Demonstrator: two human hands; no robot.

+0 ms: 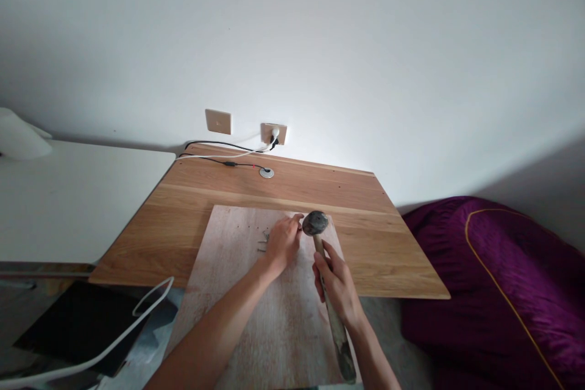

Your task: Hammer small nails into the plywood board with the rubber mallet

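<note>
My right hand (pixel 336 283) grips the wooden handle of a hammer (pixel 337 332), its fingers wrapped round the upper part. The dark, rounded hammer head (pixel 315 223) is raised over the far right part of a pale wooden board (pixel 256 317). Just left of the head, my left hand (pixel 283 242) is closed in a pinch near the board's surface. Whatever its fingertips hold is too small to make out. Several loose nails (pixel 262 250) lie on the board beside that hand. A row of small dark dots (pixel 249 226) runs along the board's far side.
Under the board is a wood-grain tabletop (pixel 388 244) against the wall, with cables (pixel 231 164) and a round grommet (pixel 266 173). A wall socket (pixel 274 133) holds plugs. To the left stands a white table (pixel 82 195); to the right, a purple covered mound (pixel 516 280). A white cable (pixel 114 341) loops at lower left.
</note>
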